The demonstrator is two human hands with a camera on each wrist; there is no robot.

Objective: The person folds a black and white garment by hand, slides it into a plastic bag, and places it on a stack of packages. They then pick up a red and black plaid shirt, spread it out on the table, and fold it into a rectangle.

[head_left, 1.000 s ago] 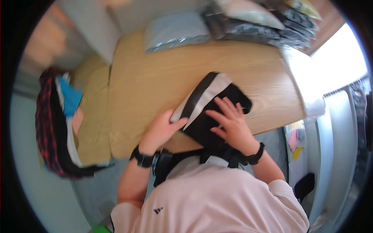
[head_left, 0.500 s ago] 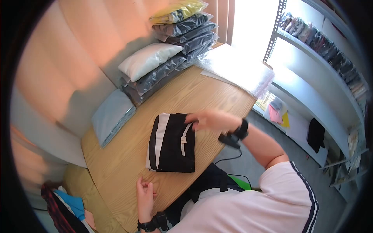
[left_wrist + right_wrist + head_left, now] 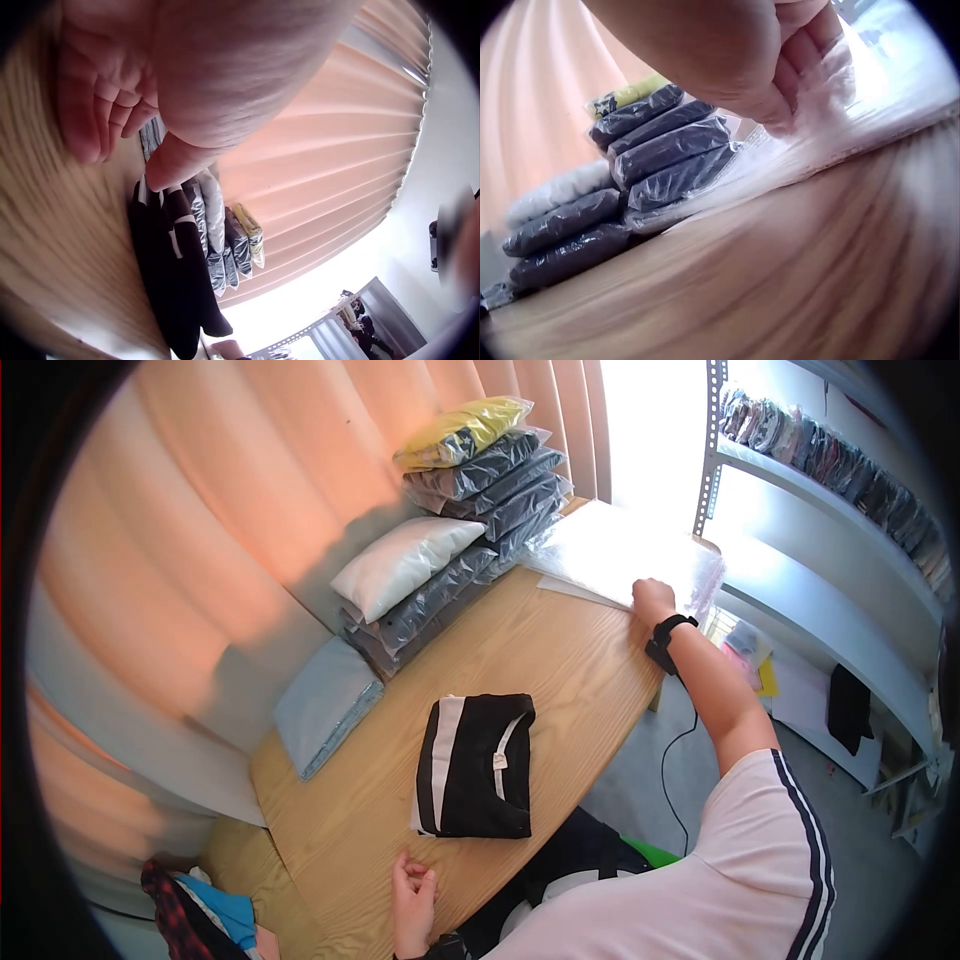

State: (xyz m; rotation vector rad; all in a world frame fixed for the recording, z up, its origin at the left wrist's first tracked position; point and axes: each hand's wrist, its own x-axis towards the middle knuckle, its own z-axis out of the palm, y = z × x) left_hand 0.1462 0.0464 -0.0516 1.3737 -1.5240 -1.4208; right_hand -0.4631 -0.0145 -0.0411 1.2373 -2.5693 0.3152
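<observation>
A folded black garment (image 3: 465, 790) with a white stripe and a neckline tag lies on the wooden table (image 3: 570, 660). My left hand (image 3: 412, 905) rests on the table beside the garment's near end, its fingers loosely curled and holding nothing. Reaching to the far right corner, my right hand (image 3: 655, 600) is at the edge of a stack of clear plastic bags (image 3: 600, 545). In the right wrist view its thumb and fingers pinch the crumpled film of a clear plastic bag (image 3: 821, 101), pulling it up into folds.
Packed garments in plastic (image 3: 430, 585) are piled along the curtain, with a yellow package (image 3: 465, 432) on top. A flat grey-blue package (image 3: 325, 705) lies at the left. Shelving (image 3: 800, 585) stands beyond the right edge, and more clothes (image 3: 225, 905) hang at the lower left.
Both hands have left the garment, which now lies flat and folded. My right hand has swung right to the plastic bags and pinches one. The head view has turned right.
</observation>
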